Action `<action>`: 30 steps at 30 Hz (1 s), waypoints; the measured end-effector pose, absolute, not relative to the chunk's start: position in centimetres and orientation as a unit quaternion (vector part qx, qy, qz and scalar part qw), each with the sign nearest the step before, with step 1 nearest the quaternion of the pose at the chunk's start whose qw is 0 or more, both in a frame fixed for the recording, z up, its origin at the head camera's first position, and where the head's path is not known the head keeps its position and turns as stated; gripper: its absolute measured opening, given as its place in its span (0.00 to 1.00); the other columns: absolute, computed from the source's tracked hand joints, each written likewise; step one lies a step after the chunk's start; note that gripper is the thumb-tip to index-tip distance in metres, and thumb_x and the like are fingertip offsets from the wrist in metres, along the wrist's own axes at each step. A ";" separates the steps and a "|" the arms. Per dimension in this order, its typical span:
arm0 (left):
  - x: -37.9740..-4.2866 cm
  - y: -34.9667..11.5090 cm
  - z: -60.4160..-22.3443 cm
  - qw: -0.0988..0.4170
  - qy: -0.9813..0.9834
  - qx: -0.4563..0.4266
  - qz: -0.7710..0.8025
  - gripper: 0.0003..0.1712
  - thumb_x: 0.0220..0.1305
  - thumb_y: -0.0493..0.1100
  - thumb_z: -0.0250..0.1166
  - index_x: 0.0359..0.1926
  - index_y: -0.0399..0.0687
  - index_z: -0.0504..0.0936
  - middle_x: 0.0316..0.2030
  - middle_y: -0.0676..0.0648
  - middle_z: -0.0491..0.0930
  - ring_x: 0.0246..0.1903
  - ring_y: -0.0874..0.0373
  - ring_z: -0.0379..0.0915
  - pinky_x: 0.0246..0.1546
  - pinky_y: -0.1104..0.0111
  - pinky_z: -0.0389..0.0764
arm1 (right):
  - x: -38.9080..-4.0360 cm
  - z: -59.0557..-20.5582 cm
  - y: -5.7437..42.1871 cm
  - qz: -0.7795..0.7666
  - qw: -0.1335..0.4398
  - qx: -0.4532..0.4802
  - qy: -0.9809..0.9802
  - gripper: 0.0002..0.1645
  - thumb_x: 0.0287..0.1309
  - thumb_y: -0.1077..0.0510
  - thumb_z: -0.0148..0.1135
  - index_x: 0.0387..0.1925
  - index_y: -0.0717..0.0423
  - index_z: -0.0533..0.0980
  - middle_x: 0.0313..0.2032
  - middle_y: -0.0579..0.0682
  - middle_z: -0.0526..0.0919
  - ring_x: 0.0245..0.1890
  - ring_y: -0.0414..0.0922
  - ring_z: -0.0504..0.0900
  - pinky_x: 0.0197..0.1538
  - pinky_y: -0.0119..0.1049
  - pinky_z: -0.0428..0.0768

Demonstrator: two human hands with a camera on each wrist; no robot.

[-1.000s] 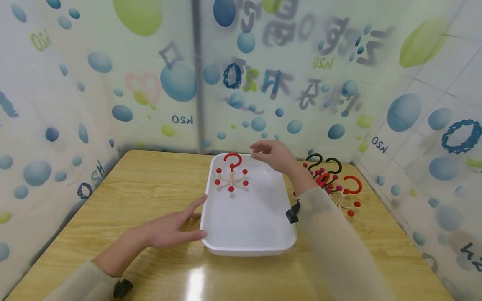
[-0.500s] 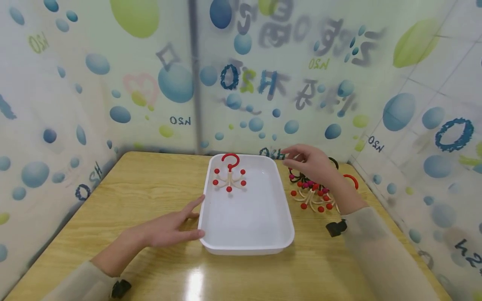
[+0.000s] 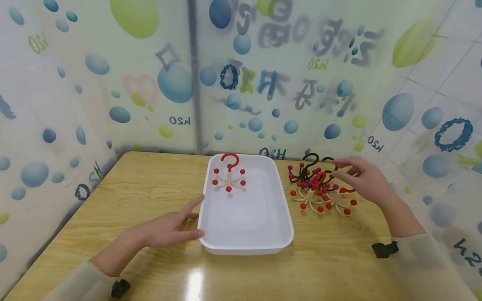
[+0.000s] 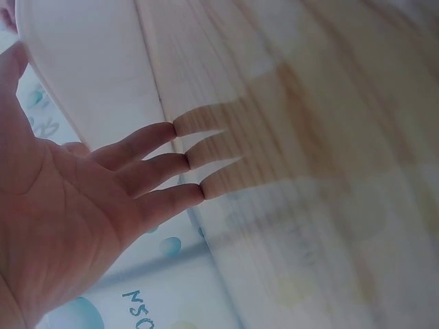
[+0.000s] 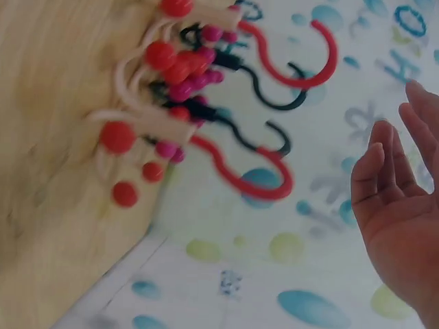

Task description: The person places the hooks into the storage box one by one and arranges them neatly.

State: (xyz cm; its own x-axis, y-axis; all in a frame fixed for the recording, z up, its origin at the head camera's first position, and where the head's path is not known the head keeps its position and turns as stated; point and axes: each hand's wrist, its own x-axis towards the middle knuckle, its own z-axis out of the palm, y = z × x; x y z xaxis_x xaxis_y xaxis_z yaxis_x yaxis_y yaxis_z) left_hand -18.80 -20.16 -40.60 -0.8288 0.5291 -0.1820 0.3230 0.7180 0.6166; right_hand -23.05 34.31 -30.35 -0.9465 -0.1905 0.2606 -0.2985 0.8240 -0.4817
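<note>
A white plastic tray [image 3: 244, 225] lies on the table. Inside, near its far left corner, stands a multi-arm hanging hook [image 3: 229, 179] with a red hook and red balls on cream arms. Fingers spread, my left hand [image 3: 169, 230] touches the tray's left side. My right hand [image 3: 361, 179] is at the group on the right, its fingertips overlapping a black hook in the head view. Two cream hanging hooks [image 3: 311, 195] with red balls stand in front of black ones [image 3: 302, 172] with magenta balls. In the right wrist view, nothing is in the right hand [image 5: 405, 233].
A wood-grain table [image 3: 150, 179] carries everything. Walls with a bubble print [image 3: 177, 83] stand close behind it and along both sides. The clustered hooks overlap one another, their arms crossing, between the tray and the right-hand wall.
My right hand has swung right from over the tray's far edge to the clustered hanging hooks and lowered. The left hand has stayed at the tray's side; the hook in the tray has not moved.
</note>
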 end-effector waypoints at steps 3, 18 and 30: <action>-18.8 -20.1 -40.6 0.177 0.910 0.233 0.293 0.55 0.66 0.74 0.58 0.81 0.75 0.34 0.71 0.46 0.72 0.73 0.40 0.61 0.72 0.37 0.60 | -22.8 -31.1 36.4 0.256 0.100 0.105 -0.956 0.29 0.70 0.39 0.61 0.66 0.45 0.75 0.59 0.56 0.76 0.38 0.40 0.81 0.31 0.35 0.79; -18.8 -20.2 -40.7 0.178 0.910 0.232 0.295 0.55 0.66 0.73 0.58 0.81 0.75 0.35 0.70 0.46 0.72 0.73 0.41 0.62 0.72 0.38 0.60 | -23.3 -35.6 40.6 0.280 0.052 0.033 -0.958 0.38 0.72 0.38 0.56 0.71 0.59 0.68 0.53 0.66 0.81 0.39 0.49 0.87 0.33 0.34 0.84; -18.9 -20.2 -40.6 0.178 0.910 0.231 0.296 0.54 0.66 0.73 0.59 0.81 0.77 0.35 0.70 0.46 0.72 0.73 0.41 0.62 0.71 0.38 0.61 | -23.3 -37.0 40.6 0.294 0.078 0.023 -0.952 0.37 0.74 0.36 0.50 0.64 0.64 0.73 0.49 0.66 0.85 0.30 0.33 0.84 0.32 0.34 0.85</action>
